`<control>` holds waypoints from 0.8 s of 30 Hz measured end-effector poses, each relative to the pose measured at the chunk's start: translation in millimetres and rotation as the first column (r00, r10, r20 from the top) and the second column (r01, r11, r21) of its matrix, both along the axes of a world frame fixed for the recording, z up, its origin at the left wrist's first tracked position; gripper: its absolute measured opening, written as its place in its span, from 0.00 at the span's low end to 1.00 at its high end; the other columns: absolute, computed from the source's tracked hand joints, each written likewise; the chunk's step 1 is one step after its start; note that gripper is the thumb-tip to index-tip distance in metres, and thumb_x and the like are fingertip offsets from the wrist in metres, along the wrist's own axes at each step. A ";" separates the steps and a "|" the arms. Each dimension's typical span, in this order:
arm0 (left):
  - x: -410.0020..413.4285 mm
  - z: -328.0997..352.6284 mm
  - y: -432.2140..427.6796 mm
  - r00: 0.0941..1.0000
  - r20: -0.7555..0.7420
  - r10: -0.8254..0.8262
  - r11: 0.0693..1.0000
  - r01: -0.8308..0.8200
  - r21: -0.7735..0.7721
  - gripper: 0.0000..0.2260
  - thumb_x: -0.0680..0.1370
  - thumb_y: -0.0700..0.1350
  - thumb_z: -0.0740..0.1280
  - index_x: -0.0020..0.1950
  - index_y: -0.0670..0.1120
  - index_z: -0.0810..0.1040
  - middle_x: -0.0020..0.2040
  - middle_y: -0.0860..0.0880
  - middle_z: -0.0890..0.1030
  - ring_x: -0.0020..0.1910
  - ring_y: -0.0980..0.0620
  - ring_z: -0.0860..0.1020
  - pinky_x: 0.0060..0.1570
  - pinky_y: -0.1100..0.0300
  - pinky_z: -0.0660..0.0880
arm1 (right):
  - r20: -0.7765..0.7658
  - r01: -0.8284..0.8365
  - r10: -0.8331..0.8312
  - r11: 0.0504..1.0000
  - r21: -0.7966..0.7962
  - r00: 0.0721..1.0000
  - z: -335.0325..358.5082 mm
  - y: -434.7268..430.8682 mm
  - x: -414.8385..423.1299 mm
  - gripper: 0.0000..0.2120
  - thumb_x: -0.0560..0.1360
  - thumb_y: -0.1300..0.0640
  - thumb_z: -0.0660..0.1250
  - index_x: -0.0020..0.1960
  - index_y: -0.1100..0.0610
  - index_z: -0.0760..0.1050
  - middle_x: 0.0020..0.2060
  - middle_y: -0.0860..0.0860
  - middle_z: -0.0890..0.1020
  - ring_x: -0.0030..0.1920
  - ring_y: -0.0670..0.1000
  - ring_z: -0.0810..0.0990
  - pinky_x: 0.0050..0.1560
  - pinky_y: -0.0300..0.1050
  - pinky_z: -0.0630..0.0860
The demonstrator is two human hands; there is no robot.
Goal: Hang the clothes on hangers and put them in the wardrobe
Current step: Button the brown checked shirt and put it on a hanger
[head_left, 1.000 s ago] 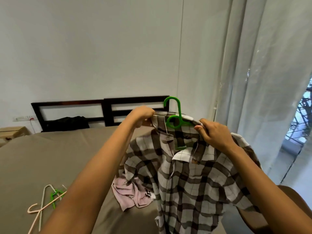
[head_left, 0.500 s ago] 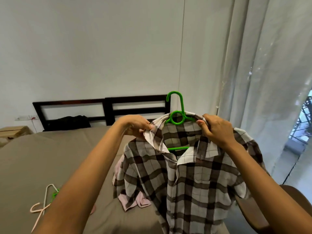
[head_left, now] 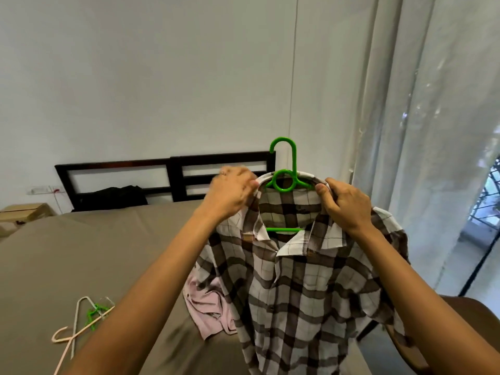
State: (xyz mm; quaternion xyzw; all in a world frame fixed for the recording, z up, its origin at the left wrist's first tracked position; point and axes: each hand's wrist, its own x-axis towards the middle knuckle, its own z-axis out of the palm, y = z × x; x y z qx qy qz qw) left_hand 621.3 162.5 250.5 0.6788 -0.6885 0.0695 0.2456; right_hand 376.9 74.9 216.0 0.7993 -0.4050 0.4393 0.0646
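Plaid shirt (head_left: 297,288) on green hanger (head_left: 284,182), held up above bed (head_left: 81,253). Left hand (head_left: 230,193) fingers pinch collar left of hook; right hand (head_left: 343,204) fingers grip collar right. Pink garment (head_left: 208,307) on bed behind shirt; loose hangers (head_left: 81,320) lower left.

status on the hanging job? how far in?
Done: green hanger sits inside the plaid shirt. In hand: left hand and right hand grip its collar. Left: wardrobe trip, pink garment and spare hangers on the bed.
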 end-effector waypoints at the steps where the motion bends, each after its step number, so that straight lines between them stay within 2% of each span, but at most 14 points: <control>1: -2.5 0.6 -0.6 0.987 -0.083 -0.138 0.985 0.146 0.095 0.08 0.80 0.53 0.58 0.52 0.50 0.72 0.49 0.47 0.78 0.47 0.50 0.75 0.45 0.57 0.70 | 0.028 0.003 -0.003 1.000 0.013 1.000 2.8 1.3 -0.6 0.19 0.76 0.41 0.50 0.35 0.52 0.66 0.28 0.47 0.70 0.30 0.51 0.68 0.27 0.41 0.61; 2: -4.4 0.4 -1.7 0.962 -0.189 -0.199 0.959 0.231 0.165 0.06 0.80 0.52 0.59 0.48 0.51 0.70 0.41 0.49 0.77 0.39 0.53 0.74 0.38 0.60 0.68 | 0.060 -0.003 0.002 1.000 0.031 0.998 4.8 1.5 -1.4 0.18 0.77 0.42 0.51 0.35 0.52 0.66 0.27 0.47 0.70 0.29 0.50 0.68 0.26 0.40 0.60; 3: -4.8 -0.4 -4.0 0.945 -0.246 -0.217 0.953 0.259 0.154 0.06 0.80 0.50 0.61 0.45 0.51 0.68 0.37 0.51 0.75 0.34 0.55 0.72 0.35 0.61 0.66 | 0.091 -0.016 0.011 0.998 0.064 0.996 7.4 2.2 -2.2 0.18 0.77 0.43 0.52 0.35 0.53 0.67 0.26 0.47 0.69 0.29 0.50 0.68 0.27 0.40 0.59; 6: -6.9 -4.2 -11.8 0.960 -0.179 -0.217 0.976 0.218 -0.011 0.06 0.80 0.48 0.61 0.43 0.50 0.68 0.33 0.54 0.73 0.31 0.56 0.69 0.33 0.62 0.65 | 0.179 -0.115 0.067 0.954 0.275 0.982 16.7 -3.8 -8.3 0.20 0.77 0.43 0.56 0.36 0.56 0.73 0.27 0.50 0.73 0.29 0.50 0.71 0.30 0.43 0.64; 7: -9.2 -5.0 -13.3 0.966 -0.148 -0.210 0.978 0.205 -0.046 0.06 0.80 0.48 0.62 0.44 0.50 0.69 0.33 0.54 0.73 0.31 0.56 0.69 0.32 0.61 0.65 | 0.241 -0.187 0.097 0.903 0.386 0.966 22.6 -5.4 -10.7 0.18 0.78 0.46 0.59 0.37 0.55 0.75 0.28 0.51 0.74 0.31 0.51 0.71 0.33 0.44 0.66; 9: -13.0 -7.3 -18.1 0.967 -0.134 -0.215 0.976 0.206 -0.076 0.06 0.79 0.48 0.62 0.45 0.49 0.70 0.34 0.52 0.74 0.31 0.55 0.70 0.33 0.59 0.67 | 0.378 -0.359 0.151 0.736 0.575 0.914 35.8 -9.8 -15.5 0.11 0.77 0.52 0.63 0.41 0.55 0.78 0.32 0.52 0.76 0.35 0.50 0.72 0.37 0.44 0.68; 10: -15.6 -7.9 -19.8 0.967 -0.133 -0.219 0.975 0.210 -0.077 0.06 0.79 0.48 0.63 0.45 0.48 0.70 0.36 0.51 0.75 0.32 0.55 0.71 0.34 0.58 0.68 | 0.393 -0.405 0.172 0.647 0.647 0.903 42.7 -12.9 -17.0 0.10 0.76 0.50 0.65 0.44 0.55 0.79 0.36 0.52 0.78 0.39 0.50 0.74 0.41 0.43 0.70; 11: -18.2 -8.1 -20.7 0.966 -0.135 -0.221 0.974 0.213 -0.073 0.05 0.79 0.48 0.63 0.46 0.48 0.70 0.37 0.50 0.76 0.32 0.54 0.71 0.34 0.58 0.68 | 0.379 -0.415 0.191 0.582 0.699 0.905 48.1 -17.0 -18.0 0.14 0.73 0.45 0.67 0.47 0.56 0.80 0.40 0.52 0.80 0.44 0.51 0.76 0.47 0.43 0.73; 13: -22.1 -8.0 -23.5 0.963 -0.146 -0.228 0.973 0.223 -0.052 0.05 0.79 0.48 0.63 0.47 0.48 0.70 0.38 0.48 0.77 0.33 0.53 0.72 0.34 0.58 0.68 | 0.371 -0.402 0.165 0.490 0.773 0.914 53.6 -24.8 -18.7 0.28 0.60 0.36 0.71 0.48 0.58 0.82 0.49 0.55 0.82 0.55 0.55 0.77 0.60 0.52 0.72; 15: -23.8 -5.9 -24.3 0.960 -0.159 -0.231 0.973 0.230 -0.024 0.07 0.79 0.49 0.63 0.50 0.46 0.69 0.40 0.48 0.77 0.36 0.51 0.74 0.36 0.57 0.70 | 0.404 -0.421 0.132 0.408 0.810 0.905 54.9 -34.0 -16.7 0.34 0.54 0.34 0.74 0.49 0.58 0.83 0.54 0.56 0.81 0.59 0.56 0.76 0.65 0.56 0.70; 17: -24.6 -3.9 -24.6 0.957 -0.169 -0.235 0.971 0.238 -0.005 0.10 0.79 0.49 0.63 0.55 0.45 0.69 0.42 0.47 0.77 0.37 0.51 0.75 0.37 0.56 0.72 | 0.451 -0.458 0.101 0.310 0.833 0.887 58.8 -39.5 -14.7 0.29 0.59 0.40 0.75 0.52 0.60 0.81 0.53 0.57 0.81 0.53 0.54 0.79 0.59 0.52 0.75; 19: -26.3 -1.9 -24.5 0.955 -0.176 -0.240 0.970 0.244 0.006 0.12 0.79 0.50 0.63 0.58 0.45 0.68 0.42 0.49 0.76 0.37 0.53 0.74 0.37 0.58 0.71 | 0.526 -0.532 0.094 0.244 0.811 0.845 61.5 -42.0 -11.9 0.15 0.71 0.50 0.70 0.50 0.60 0.80 0.44 0.56 0.83 0.40 0.48 0.82 0.42 0.41 0.80; 21: -28.1 -0.1 -24.9 0.952 -0.181 -0.245 0.968 0.249 0.000 0.11 0.79 0.50 0.63 0.57 0.46 0.68 0.42 0.49 0.76 0.37 0.54 0.74 0.37 0.59 0.71 | 0.592 -0.594 0.102 0.280 0.754 0.800 63.9 -41.8 -8.4 0.05 0.76 0.58 0.66 0.45 0.59 0.78 0.34 0.51 0.84 0.34 0.46 0.81 0.32 0.37 0.78; 24: -31.7 2.4 -26.1 0.952 -0.176 -0.249 0.968 0.252 -0.007 0.10 0.79 0.50 0.63 0.55 0.46 0.69 0.41 0.49 0.77 0.37 0.52 0.75 0.38 0.56 0.73 | 0.638 -0.627 0.133 0.415 0.659 0.758 65.2 -40.7 -2.3 0.05 0.76 0.64 0.64 0.42 0.59 0.75 0.30 0.49 0.82 0.33 0.45 0.80 0.31 0.35 0.78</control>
